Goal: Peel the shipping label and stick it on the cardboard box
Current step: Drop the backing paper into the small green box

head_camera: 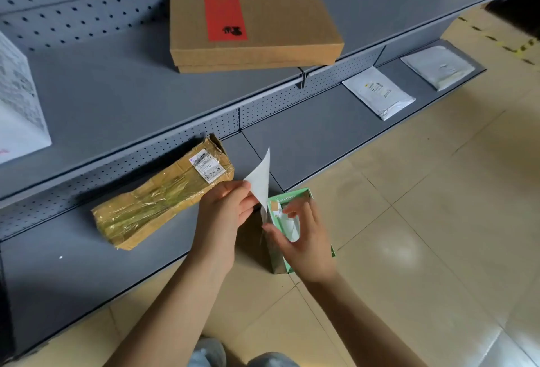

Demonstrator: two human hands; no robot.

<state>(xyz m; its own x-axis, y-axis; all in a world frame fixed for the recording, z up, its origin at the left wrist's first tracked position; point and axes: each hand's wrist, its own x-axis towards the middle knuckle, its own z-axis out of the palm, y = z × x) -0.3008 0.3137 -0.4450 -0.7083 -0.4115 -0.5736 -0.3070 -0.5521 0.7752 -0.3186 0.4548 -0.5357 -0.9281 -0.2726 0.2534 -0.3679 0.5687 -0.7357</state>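
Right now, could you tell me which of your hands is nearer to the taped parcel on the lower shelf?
Left. The left hand pinches the white sheet just right of the taped parcel, almost at its labelled end. The right hand is farther right, over the green box.

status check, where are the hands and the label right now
Left hand pinching white label sheet, corner peeled up. Right hand gripping its lower edge. Cardboard box waits on upper shelf, unobstructed.
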